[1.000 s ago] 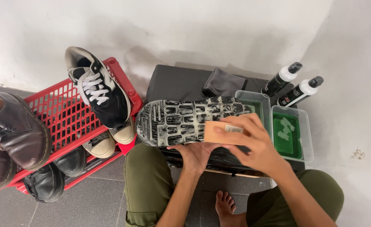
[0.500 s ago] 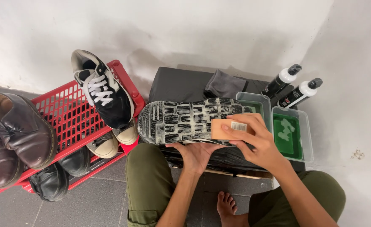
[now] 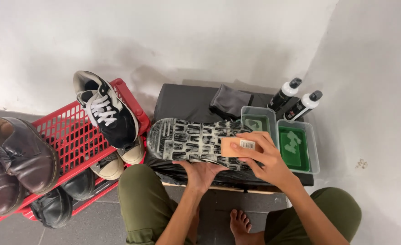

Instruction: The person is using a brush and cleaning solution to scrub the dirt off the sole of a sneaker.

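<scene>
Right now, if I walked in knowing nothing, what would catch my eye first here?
Probably the soapy shoe sole turned upward in the middle, steadied from below by the left hand while the right hand presses a tan brush block onto it. Next, the red crate on the left with a black-and-white sneaker on it, and the tub of green liquid at right.

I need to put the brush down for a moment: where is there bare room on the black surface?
The black surface is bare at its back left, between the red crate and the folded grey cloth. The right side is crowded: two clear tubs and two bottles. The soapy shoe sole, left hand and right hand fill the front.
</scene>
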